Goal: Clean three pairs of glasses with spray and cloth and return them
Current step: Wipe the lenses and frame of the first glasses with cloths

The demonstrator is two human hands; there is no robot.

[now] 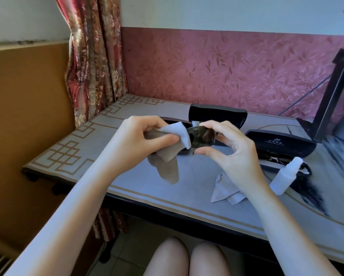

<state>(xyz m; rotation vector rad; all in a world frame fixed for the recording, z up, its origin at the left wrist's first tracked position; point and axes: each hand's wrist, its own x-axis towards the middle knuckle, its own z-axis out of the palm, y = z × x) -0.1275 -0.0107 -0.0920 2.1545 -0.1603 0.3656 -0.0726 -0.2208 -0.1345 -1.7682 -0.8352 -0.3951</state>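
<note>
Above the table I hold a pair of dark sunglasses (pixel 203 136). My right hand (pixel 230 154) pinches the frame around one dark lens with thumb and fingers. My left hand (pixel 145 138) grips a grey cleaning cloth (pixel 167 156) folded over the other lens, with the cloth's loose end hanging down. A white spray bottle (pixel 286 176) lies on its side at the right. Another pair of glasses (pixel 272 157) rests in the open black case (pixel 282 143) behind the bottle.
A second open black case (pixel 218 114) stands behind the sunglasses, near the wall. A crumpled second cloth (pixel 224 188) lies on the grey table (pixel 127 186) under my right wrist. A dark stand (pixel 334 92) occupies the right rear corner. A curtain hangs at the left.
</note>
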